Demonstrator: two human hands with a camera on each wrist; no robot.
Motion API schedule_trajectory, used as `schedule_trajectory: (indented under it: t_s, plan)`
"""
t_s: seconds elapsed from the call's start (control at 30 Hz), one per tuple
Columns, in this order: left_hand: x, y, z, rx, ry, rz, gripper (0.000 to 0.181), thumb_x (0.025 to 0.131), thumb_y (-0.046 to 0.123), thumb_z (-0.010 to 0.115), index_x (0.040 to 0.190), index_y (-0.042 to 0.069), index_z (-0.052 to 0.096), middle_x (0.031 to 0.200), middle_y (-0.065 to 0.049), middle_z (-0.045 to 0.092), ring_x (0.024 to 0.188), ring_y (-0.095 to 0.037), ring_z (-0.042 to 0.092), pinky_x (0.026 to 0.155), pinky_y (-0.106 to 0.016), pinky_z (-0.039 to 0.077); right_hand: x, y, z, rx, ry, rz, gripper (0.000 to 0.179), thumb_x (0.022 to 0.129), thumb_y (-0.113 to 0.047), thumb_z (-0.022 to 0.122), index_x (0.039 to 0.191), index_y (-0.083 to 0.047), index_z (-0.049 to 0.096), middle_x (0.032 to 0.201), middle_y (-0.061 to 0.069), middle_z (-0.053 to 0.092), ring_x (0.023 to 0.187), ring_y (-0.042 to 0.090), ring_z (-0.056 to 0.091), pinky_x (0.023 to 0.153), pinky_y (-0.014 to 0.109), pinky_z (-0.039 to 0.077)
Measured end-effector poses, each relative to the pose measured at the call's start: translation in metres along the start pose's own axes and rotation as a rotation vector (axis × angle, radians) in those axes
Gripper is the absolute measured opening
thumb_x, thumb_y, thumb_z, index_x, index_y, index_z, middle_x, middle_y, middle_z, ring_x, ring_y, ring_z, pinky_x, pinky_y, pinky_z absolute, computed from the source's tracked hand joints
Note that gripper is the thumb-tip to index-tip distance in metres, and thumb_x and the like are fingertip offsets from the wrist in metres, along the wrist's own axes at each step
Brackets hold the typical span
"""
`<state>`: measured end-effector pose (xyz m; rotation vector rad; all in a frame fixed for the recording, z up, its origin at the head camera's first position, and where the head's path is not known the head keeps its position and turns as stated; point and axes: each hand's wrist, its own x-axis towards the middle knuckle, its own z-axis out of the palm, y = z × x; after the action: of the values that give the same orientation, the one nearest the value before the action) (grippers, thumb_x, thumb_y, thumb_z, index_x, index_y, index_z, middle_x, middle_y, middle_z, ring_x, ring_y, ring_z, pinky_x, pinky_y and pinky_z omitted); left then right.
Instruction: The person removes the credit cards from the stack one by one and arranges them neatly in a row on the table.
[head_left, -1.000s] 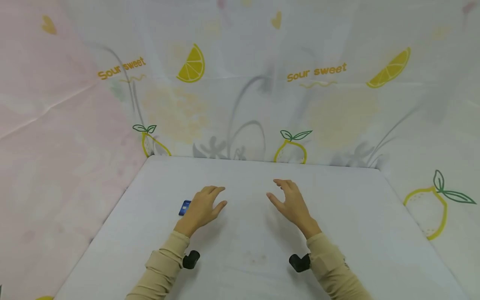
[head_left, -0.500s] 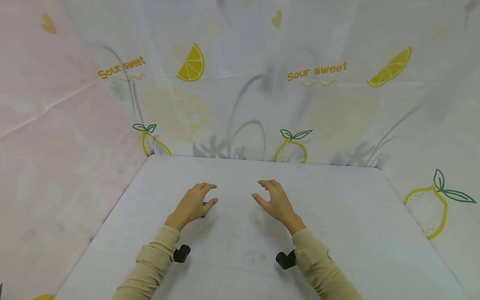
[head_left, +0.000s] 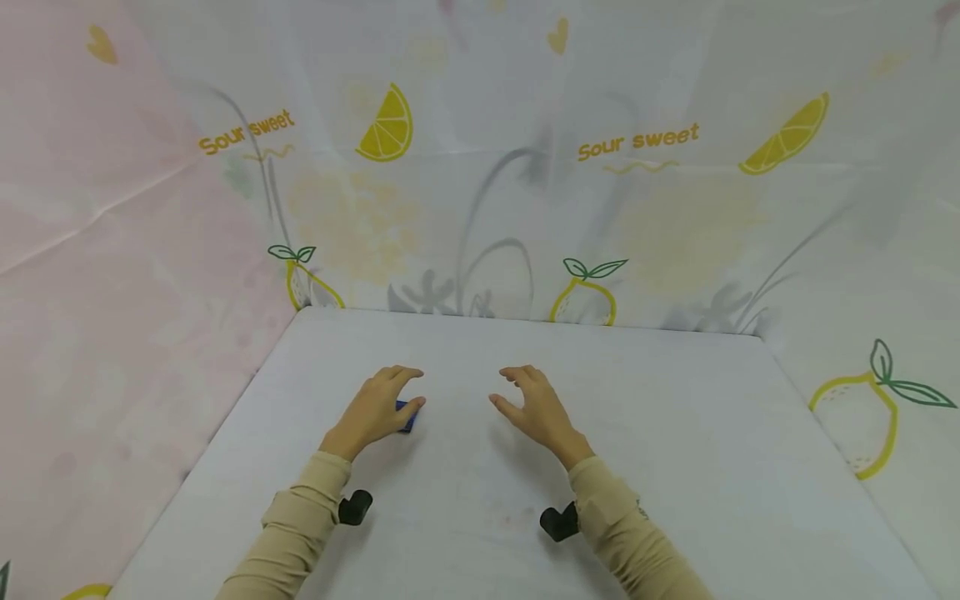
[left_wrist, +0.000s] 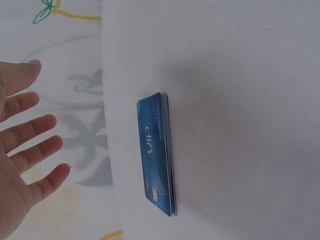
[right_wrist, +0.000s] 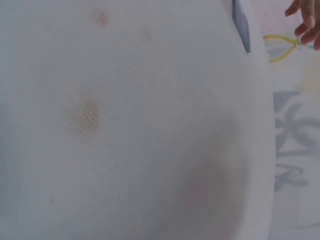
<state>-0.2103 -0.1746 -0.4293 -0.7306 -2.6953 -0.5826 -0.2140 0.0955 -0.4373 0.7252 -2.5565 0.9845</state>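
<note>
A small stack of blue cards (left_wrist: 152, 150) lies on the white tabletop, its top card printed "VIP". In the head view, the cards (head_left: 406, 427) are partly hidden behind my left thumb. My left hand (head_left: 378, 408) is held over the table close to the stack, fingers apart and gently bent, holding nothing. The left wrist view catches the palm of that left hand (left_wrist: 22, 145), apart from the cards. Across from it hovers my right hand (head_left: 540, 412), thumb and fingers spread with nothing between them. At the right wrist view's top, the cards' edge (right_wrist: 241, 25) shows.
The white table (head_left: 675, 442) reaches back to a lemon-printed cloth backdrop (head_left: 480, 208). A pinkish cloth side (head_left: 127, 358) borders it on the left. Faint brownish spots (right_wrist: 85, 117) mark the tabletop. Black wrist cameras (head_left: 356, 507) hang at both sleeves.
Both hands have shifted left, the right one further, so the gap between them is narrower. The cards, first left of the left hand, now show by its thumb.
</note>
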Motion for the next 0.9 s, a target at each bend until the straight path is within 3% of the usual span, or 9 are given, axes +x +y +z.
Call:
schedule_trajectory:
  t_s: [0.53,0.9]
  plan:
    - [-0.013,-0.015,-0.002,0.005,-0.041,-0.081,0.045,0.083,0.020,0.072,0.120,-0.001,0.059,0.119,-0.021,0.059,0.113,-0.041,0.052,0.088,-0.058,0.044,0.009,-0.012,0.023,-0.011,-0.047,-0.087,0.040,0.086,-0.021,0.068,0.115,0.004,0.058,0.105,0.017,0.061,0.095,0.029,0.058,0.079,0.041,0.050]
    - [-0.020,-0.024,-0.003,0.008,-0.063,-0.100,0.048,0.080,0.016,0.075,0.121,-0.003,0.057,0.119,-0.022,0.058,0.112,-0.043,0.051,0.086,-0.060,0.044,0.024,-0.025,0.037,-0.011,-0.102,-0.065,0.041,0.087,-0.025,0.066,0.119,0.001,0.058,0.108,0.014,0.061,0.096,0.026,0.059,0.081,0.037,0.050]
